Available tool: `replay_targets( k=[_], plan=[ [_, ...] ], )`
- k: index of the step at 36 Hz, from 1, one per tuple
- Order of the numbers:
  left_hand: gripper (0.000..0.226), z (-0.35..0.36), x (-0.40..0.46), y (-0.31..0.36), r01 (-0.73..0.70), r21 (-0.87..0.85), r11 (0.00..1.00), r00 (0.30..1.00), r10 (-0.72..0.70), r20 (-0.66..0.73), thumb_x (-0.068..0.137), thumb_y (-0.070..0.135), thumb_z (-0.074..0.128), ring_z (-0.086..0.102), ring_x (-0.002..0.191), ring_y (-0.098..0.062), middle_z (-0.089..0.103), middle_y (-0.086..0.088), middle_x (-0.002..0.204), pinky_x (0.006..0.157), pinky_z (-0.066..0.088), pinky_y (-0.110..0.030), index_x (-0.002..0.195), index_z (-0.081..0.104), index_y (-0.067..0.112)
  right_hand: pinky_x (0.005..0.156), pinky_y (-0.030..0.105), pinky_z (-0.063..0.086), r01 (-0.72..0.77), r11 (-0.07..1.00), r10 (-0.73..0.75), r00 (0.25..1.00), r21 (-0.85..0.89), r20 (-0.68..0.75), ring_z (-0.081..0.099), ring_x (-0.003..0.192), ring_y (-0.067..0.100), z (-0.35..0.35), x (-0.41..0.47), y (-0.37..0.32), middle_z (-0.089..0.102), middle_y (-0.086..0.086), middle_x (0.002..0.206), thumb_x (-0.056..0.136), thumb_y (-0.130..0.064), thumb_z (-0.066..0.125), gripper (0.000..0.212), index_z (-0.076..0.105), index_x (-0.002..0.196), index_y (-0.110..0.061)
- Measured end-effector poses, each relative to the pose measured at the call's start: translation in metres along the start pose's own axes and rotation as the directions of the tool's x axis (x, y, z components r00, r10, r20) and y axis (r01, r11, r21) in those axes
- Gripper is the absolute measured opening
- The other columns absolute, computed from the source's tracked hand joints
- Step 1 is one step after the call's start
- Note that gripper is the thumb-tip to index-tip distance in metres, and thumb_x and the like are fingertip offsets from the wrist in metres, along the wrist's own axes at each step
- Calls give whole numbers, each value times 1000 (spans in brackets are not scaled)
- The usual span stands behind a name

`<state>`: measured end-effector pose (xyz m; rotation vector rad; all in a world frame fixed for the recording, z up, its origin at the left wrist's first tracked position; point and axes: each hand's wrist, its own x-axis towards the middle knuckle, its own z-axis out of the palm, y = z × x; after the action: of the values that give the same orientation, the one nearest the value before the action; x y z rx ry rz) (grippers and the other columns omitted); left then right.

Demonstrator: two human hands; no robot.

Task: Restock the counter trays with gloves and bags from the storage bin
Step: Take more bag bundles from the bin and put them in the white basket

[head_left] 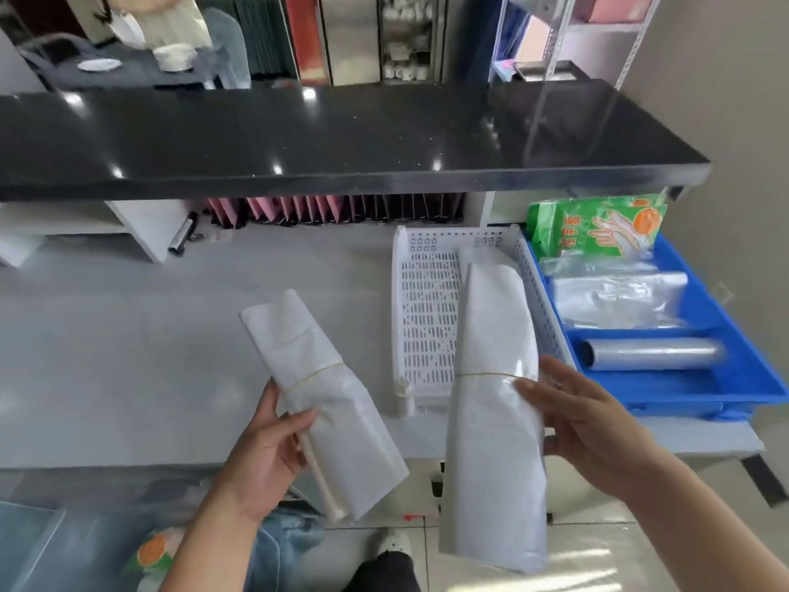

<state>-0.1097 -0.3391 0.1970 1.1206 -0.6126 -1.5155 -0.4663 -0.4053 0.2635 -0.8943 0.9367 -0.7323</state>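
Note:
My left hand grips a small bundle of white bags, tied with a rubber band, above the grey counter's front edge. My right hand holds a larger rubber-banded bundle of white bags; its top leans over the white perforated tray, where another white bundle lies. Right of the tray a blue tray holds a green pack of gloves, clear plastic bags and a clear roll.
A black upper counter overhangs the grey work surface. Pink and dark folders stand under it. A green-and-orange glove pack and a clear bin edge lie low at the left by my legs.

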Motion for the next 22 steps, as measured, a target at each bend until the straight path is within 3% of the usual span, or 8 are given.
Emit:
replay_targets(
  k=[6,9,12,15,19,22],
  plan=[
    [71,-13,64,16,111,-21,994,994,-111,9,75,5,69,58,87,-23,69,-5,106,59,40,-29,133,56,43,63,41,61,-91,995,89,993,-32,-83,73,78,22,-1,69,-41,75,10,101,69,-9,76,38,76,103,-25],
    [71,-27,94,13,164,-20,986,986,-163,24,77,5,70,64,89,-26,71,-8,114,62,45,-32,133,55,46,73,48,59,-164,986,157,977,-38,-141,72,81,25,-6,110,-45,73,14,105,68,-5,75,52,65,119,-15],
    [72,-38,114,9,253,-7,967,967,-253,0,79,0,66,65,97,-33,69,-14,120,72,45,-38,136,53,40,81,53,56,-212,975,199,965,-62,-169,72,79,25,-8,149,-48,72,13,104,81,5,65,46,61,123,-14],
    [72,-45,123,5,320,13,947,947,-319,-43,77,-6,65,67,106,-41,69,-16,125,85,50,-50,132,55,39,73,46,58,-218,969,201,970,-119,-139,70,76,24,-9,183,-53,71,12,103,84,5,64,46,60,125,-15],
    [62,-45,123,3,330,104,938,939,-315,-137,82,-5,63,72,98,-37,74,-12,115,76,58,-48,122,58,43,55,36,57,-234,948,201,966,-214,-164,70,69,23,-8,219,-45,73,11,92,83,3,68,52,56,130,-17],
    [59,-41,120,3,298,182,937,938,-252,-239,86,0,65,74,94,-32,77,-8,108,75,58,-46,119,55,48,55,44,61,-217,860,109,962,-462,-249,69,80,30,1,232,-28,64,12,106,79,8,72,63,53,131,-22]
  ],
)
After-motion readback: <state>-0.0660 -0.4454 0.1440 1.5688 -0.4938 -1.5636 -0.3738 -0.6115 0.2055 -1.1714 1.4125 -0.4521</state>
